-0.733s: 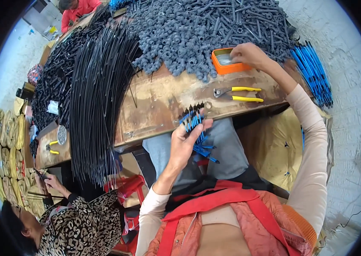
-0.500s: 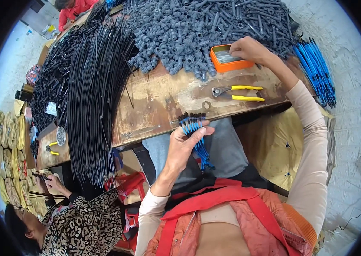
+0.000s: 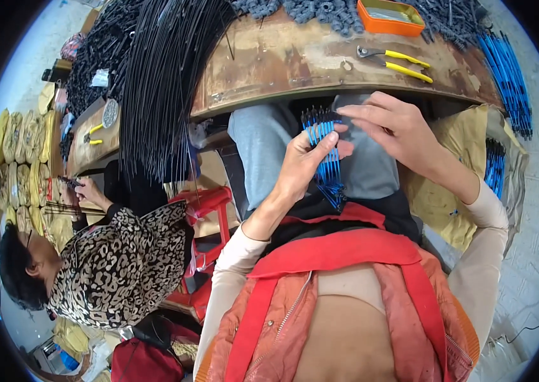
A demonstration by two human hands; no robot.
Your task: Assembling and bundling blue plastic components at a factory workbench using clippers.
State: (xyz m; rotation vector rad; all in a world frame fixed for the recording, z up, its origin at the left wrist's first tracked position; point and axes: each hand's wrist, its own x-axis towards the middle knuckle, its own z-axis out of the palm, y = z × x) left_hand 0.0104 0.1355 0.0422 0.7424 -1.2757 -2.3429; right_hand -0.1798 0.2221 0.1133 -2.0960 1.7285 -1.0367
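A bundle of short blue tubes with black ends [image 3: 329, 169] stands over my lap, black tips up. My left hand [image 3: 300, 164] is wrapped round it, the thumb across its front. Close to the black tips, my right hand [image 3: 402, 127] has its thumb and fingers brought together. Whatever they pinch, if anything, is too small to make out. Beyond the table's front edge lies an end-cutting plier with yellow handles [image 3: 403, 67]. An orange tin [image 3: 392, 27] holding thin pale strips sits farther back.
Long black rods [image 3: 161, 95] hang over the wooden table's [image 3: 269, 63] edge at left. Grey fittings [image 3: 327, 14] heap at the back. Blue tube bundles lie on the table's right end [image 3: 505, 83] and on brown wrapping [image 3: 494, 167]. A co-worker [image 3: 123, 261] sits at left.
My right hand has come back from the orange tin to the black tips of the bundle. The view has tilted down. More blue tubes now show on the wrapping at right.
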